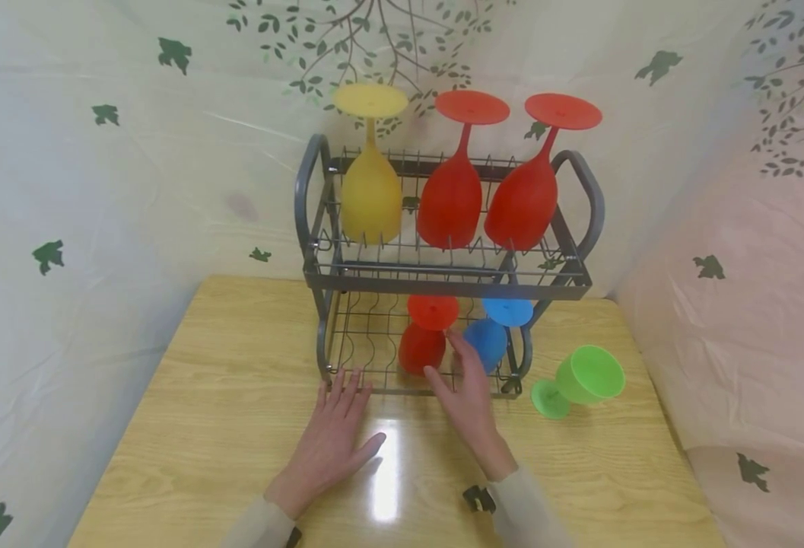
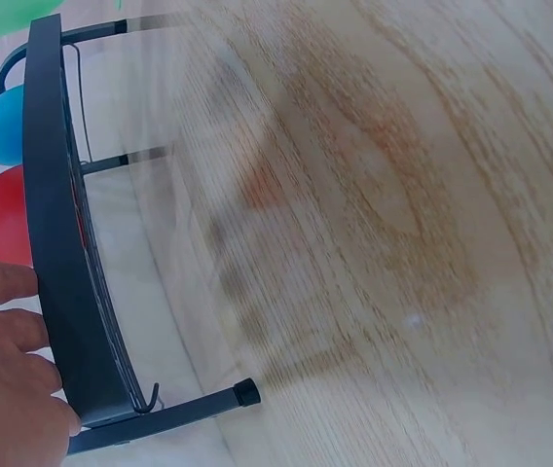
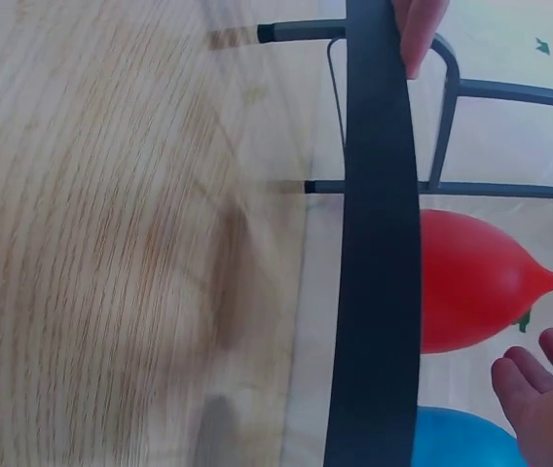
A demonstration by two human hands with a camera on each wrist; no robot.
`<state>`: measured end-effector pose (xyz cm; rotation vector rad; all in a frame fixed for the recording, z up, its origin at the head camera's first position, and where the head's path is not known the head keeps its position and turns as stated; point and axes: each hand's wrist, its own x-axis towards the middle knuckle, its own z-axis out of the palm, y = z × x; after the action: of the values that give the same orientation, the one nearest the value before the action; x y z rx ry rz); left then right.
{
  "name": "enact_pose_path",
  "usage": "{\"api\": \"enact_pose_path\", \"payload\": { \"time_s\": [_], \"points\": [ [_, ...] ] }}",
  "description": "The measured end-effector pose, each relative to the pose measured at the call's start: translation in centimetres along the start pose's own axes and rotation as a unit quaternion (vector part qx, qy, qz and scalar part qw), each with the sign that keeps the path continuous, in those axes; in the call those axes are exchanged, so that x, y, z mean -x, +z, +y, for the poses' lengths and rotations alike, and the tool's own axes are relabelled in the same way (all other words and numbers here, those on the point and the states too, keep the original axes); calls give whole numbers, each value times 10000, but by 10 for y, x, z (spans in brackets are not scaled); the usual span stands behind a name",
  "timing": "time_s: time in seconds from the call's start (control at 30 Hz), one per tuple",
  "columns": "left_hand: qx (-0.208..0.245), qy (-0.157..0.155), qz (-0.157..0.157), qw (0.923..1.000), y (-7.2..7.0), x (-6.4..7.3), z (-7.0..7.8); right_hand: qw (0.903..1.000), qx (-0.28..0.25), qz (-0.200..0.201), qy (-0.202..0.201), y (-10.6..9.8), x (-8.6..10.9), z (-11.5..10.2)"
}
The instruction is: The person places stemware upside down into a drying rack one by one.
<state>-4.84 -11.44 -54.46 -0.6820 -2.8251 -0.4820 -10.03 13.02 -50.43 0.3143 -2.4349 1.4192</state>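
Note:
A red plastic goblet stands upside down on the lower tier of a dark two-tier dish rack. Beside it, to the right, a blue goblet is also inverted. My right hand reaches in between these two, thumb and fingers apart; in the right wrist view its fingers lie beside the red bowl and are not wrapped round it. The fingertips of my left hand rest on the rack's lower front rail, with the thumb spread out over the table. In the left wrist view those fingers touch the dark rail.
On the upper tier, a yellow goblet and two red goblets stand inverted, the rightmost one leaning. A green goblet lies tilted on the wooden table, right of the rack. Leaf-patterned cloth hangs around.

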Motion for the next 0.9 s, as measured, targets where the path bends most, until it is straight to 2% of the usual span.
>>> {"api": "enact_pose_path", "payload": {
  "time_s": [0.17, 0.4, 0.5, 0.83, 0.9],
  "points": [
    [-1, 2, 16, 10000, 0, 0, 0, 9993, -128, 339, -114, -10, 12, -3],
    [-17, -36, -96, 9999, 0, 0, -1, 9910, -365, 837, -977, -29, 22, -2],
    [-20, -34, -78, 10000, 0, 0, -1, 9866, -323, 1028, -1223, -39, 24, -1],
    [40, -43, -93, 9999, 0, -1, -1, 9775, -40, 1481, -1505, -75, 31, 9],
    [48, -49, -115, 9999, 0, -1, -1, 9745, -42, 1603, -1568, -83, 31, 5]
  ]
}}
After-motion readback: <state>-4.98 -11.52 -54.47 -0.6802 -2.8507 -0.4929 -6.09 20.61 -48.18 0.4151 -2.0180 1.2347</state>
